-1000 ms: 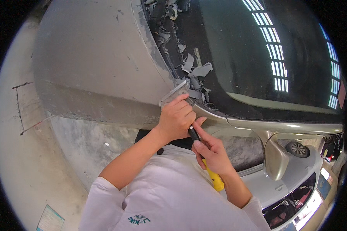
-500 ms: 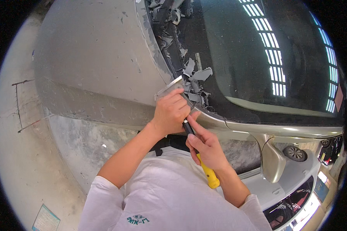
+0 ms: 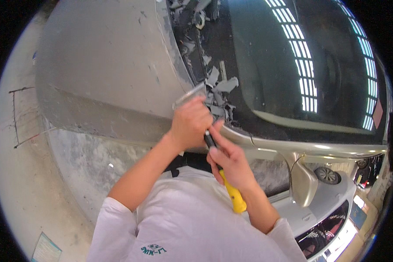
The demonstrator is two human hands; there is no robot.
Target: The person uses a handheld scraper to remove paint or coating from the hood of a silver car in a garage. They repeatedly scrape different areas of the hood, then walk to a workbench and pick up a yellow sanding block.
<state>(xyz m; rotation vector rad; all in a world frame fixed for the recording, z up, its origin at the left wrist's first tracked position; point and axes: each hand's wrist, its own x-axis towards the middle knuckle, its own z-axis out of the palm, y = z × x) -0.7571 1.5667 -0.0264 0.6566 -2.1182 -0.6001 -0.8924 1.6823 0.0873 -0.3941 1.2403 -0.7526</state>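
A scraper with a wide metal blade, a dark shaft and a yellow handle [image 3: 234, 194] lies slantwise across the rear edge of a car's dull grey-beige hood [image 3: 113, 56]. Close behind the blade, my left hand [image 3: 192, 121] is wrapped over the scraper's head, knuckles up. Lower down, my right hand [image 3: 232, 163] grips the shaft and upper handle, the index finger stretched along it. The blade rests at the hood's rear edge; its contact line is partly hidden by my left hand and blurred. Grey peeled flakes [image 3: 226, 84] lie beside it at the windshield's base.
The dark windshield [image 3: 270, 74] fills the right side, reflecting lights. A side mirror [image 3: 305, 185] juts out at the lower right. Beyond it stands a silver car [image 3: 323, 209]. Concrete floor [image 3: 96, 161] shows below the hood, and a framed sheet [image 3: 46, 249] is at the lower left.
The whole view has shifted slightly. Both hands and the scraper appear a little further left, still in the same grip; the flakes look much the same.
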